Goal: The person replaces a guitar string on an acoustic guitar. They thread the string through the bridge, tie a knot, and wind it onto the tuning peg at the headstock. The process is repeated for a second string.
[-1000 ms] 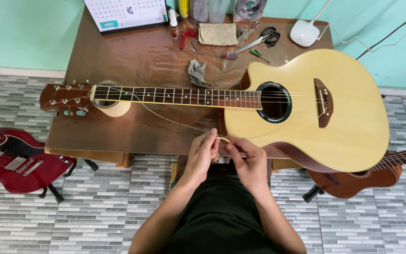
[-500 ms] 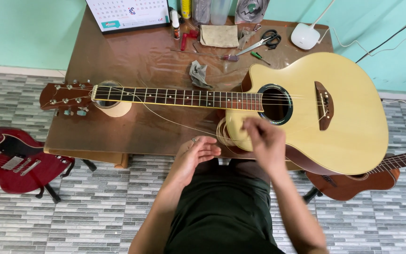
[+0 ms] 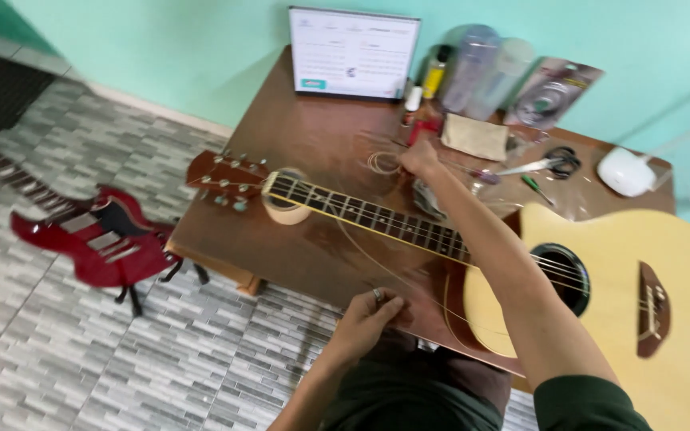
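Right hand (image 3: 421,160) reaches across the guitar neck (image 3: 377,217) at frame centre, fingers pinched on a coiled string (image 3: 382,164) lying on the brown surface (image 3: 321,136). Left hand (image 3: 373,315), lower centre, rests loosely curled on the surface's near edge, holding nothing visible. Risk: the forearm crossing the neck could snag the loose string (image 3: 377,267) trailing off the acoustic guitar (image 3: 680,319), or the coil could spring open.
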